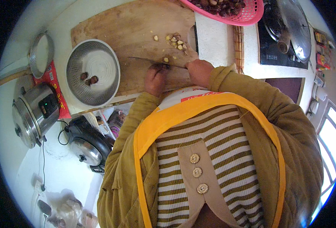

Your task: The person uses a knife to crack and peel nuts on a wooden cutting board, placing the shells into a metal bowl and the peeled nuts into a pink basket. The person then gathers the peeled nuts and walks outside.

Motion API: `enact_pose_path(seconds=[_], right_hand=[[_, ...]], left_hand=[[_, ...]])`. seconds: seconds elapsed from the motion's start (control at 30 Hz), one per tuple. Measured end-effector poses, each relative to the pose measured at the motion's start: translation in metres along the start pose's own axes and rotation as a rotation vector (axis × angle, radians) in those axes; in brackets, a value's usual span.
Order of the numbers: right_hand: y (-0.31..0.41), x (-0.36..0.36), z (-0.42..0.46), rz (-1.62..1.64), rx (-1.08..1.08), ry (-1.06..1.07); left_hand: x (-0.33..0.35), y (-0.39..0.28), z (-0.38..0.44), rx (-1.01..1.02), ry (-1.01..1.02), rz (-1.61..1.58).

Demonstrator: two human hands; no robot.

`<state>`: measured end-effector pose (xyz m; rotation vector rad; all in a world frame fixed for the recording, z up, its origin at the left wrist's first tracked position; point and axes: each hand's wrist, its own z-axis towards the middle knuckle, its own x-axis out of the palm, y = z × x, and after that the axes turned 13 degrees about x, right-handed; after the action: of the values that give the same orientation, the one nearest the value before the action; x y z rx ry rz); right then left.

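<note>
My right hand grips a knife by its handle end, low over the wooden cutting board. The thin dark blade points left, beyond my left hand. The fingers of that hand are bent around a small dark thing against the blade. It looks like a chestnut, though fingers and shadow partly hide it. Pale and brown chestnut pieces lie in a cluster on the right part of the board. A few yellowish bits rest close to the knife.
Left of my hands, a dimpled metal bowl holds a few brown chestnuts. A pink plastic basket of chestnuts stands at the far right. Beyond it is a cooktop with a lidded pan. A steel pressure cooker stands left.
</note>
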<state>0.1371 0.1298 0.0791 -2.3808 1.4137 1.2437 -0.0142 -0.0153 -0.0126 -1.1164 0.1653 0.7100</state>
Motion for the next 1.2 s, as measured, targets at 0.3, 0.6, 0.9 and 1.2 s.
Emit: enact_pose_path(seconds=[0.3, 0.6, 0.9, 1.2], right_hand=[[-0.019, -0.014, -0.021, 0.214, 0.102, -0.073], [-0.028, -0.007, -0.060, 0.331, 0.087, -0.108], [-0.024, 0.011, -0.052, 0.169, 0.080, -0.046], [-0.021, -0.007, -0.034, 0.168, 0.060, 0.069]], left_hand=[[-0.002, -0.006, 0.008, 0.232, 0.015, 0.294], [0.000, -0.009, 0.008, 0.210, 0.032, 0.263], [-0.002, -0.008, 0.007, 0.208, 0.064, 0.305], [-0.003, -0.005, 0.007, 0.201, 0.078, 0.283]])
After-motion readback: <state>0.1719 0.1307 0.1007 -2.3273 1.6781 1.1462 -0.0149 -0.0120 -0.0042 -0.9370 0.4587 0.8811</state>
